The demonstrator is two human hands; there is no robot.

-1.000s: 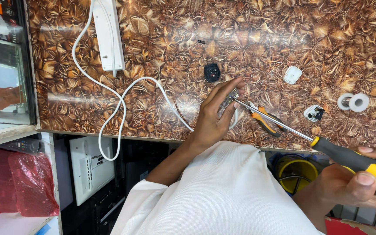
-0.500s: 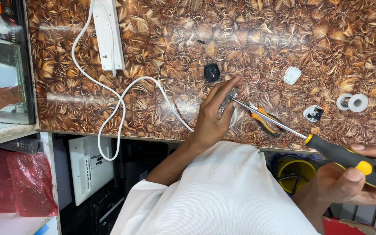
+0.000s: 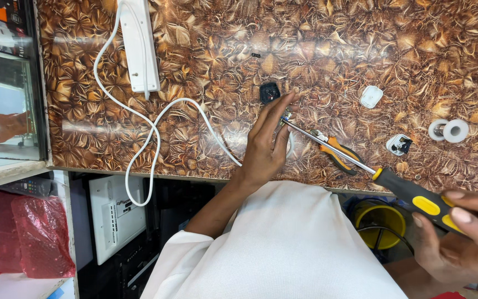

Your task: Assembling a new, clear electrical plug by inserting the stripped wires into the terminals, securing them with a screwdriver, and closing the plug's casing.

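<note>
My left hand [image 3: 266, 143] rests on the brown patterned countertop [image 3: 360, 44] with its fingers pinching a small metal part at the end of a white cable [image 3: 156, 124]. My right hand [image 3: 463, 235], at the lower right, grips the yellow and black handle of a long screwdriver [image 3: 413, 198]. The screwdriver's shaft slants up to the left, and its tip meets the small part at my left fingertips. A small black socket piece [image 3: 270, 92] lies just beyond those fingers.
The cable runs to a white power strip [image 3: 138, 47] at the back left. Orange-handled pliers [image 3: 339, 153], two white plug pieces [image 3: 370, 96] [image 3: 399, 145] and a white tape roll [image 3: 449, 130] lie to the right. Below the counter are a yellow bucket [image 3: 380, 224], a white box [image 3: 114, 216] and a red bag [image 3: 29, 235].
The screwdriver has slid a little to the left, bringing its tip up to my left fingertips. My left hand has stayed almost still.
</note>
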